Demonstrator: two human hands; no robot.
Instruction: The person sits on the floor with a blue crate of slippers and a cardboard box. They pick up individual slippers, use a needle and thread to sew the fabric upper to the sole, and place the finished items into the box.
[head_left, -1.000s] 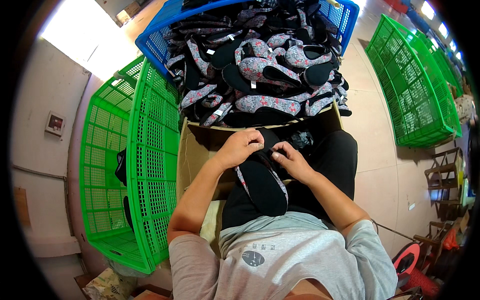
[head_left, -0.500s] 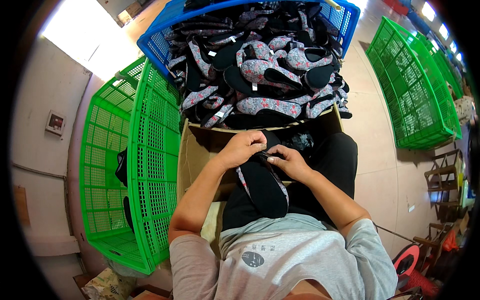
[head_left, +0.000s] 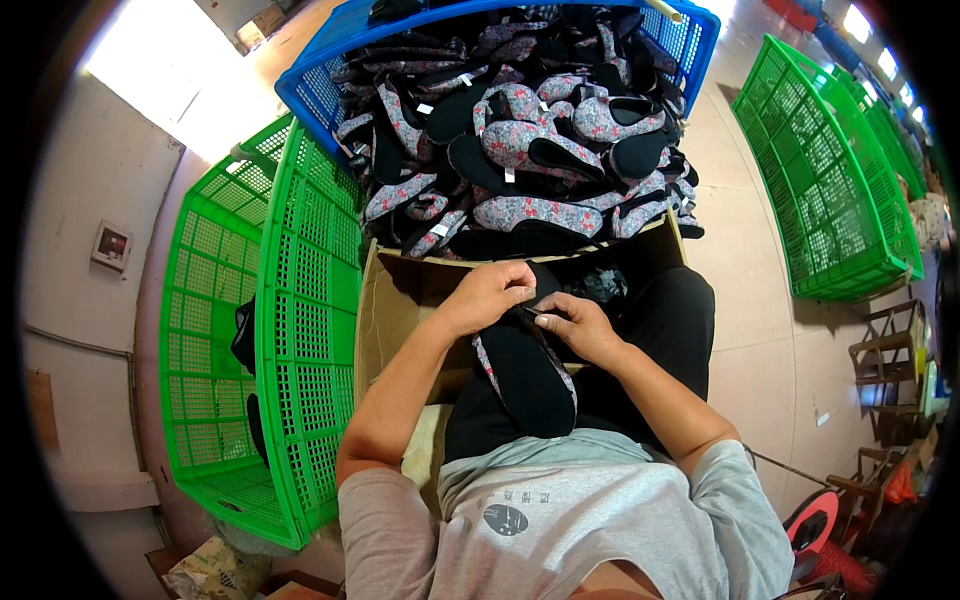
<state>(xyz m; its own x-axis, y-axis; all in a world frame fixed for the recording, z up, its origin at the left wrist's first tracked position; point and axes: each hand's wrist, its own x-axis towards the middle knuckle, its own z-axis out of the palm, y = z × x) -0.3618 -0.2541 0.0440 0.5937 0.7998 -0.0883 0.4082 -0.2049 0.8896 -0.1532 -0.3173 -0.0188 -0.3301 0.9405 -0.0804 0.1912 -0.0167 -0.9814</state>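
A slipper (head_left: 535, 385) with a black sole and a patterned edge lies sole up across my lap, its heel end toward my shirt or its toe end, I cannot tell which. My left hand (head_left: 490, 296) pinches its far part near the middle. From the other side my right hand (head_left: 577, 325) grips the slipper's edge between thumb and fingers, close to the left fingertips. What lies between the fingertips is too small to make out. Beyond my hands, many similar floral slippers (head_left: 540, 215) are heaped up.
The heap fills a blue crate (head_left: 310, 95) and spills over an open cardboard box (head_left: 385, 310) before my knees. Green crates (head_left: 305, 350) stand close at my left, with dark pieces inside. Another green crate (head_left: 825, 180) is on the tiled floor at the right, near wooden racks (head_left: 885, 345).
Both hands stay at the same place on the slipper. The right fingers have shifted very slightly; nothing else visibly differs.
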